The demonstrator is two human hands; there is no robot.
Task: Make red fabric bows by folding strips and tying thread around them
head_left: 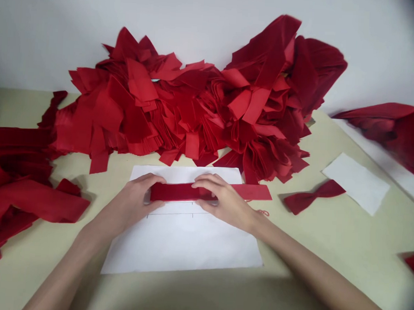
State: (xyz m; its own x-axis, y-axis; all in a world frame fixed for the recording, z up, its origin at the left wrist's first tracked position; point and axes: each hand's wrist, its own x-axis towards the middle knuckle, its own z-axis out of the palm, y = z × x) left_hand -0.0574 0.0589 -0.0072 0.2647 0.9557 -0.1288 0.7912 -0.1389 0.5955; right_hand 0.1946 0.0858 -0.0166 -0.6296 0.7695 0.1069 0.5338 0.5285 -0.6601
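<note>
A red fabric strip (172, 192) lies along the upper part of a white paper sheet (188, 246) with thin black marked lines. Thumb and fingers of my left hand (140, 193) grip the strip's left end from its two long edges. My right hand (217, 195) holds it the same way near the middle, where the darker velvety face meets a lighter face. Past my right hand the lighter tail of the strip runs out beyond the paper's edge. The fold under my right fingers is partly hidden.
A big heap of red fabric strips (181, 107) lies along the wall. More red fabric (34, 197) is at the left. On the right are a red bow (314, 196), a small white paper (358, 181) and further red fabric (395, 132). A bit of red thread (264, 213) lies near the sheet.
</note>
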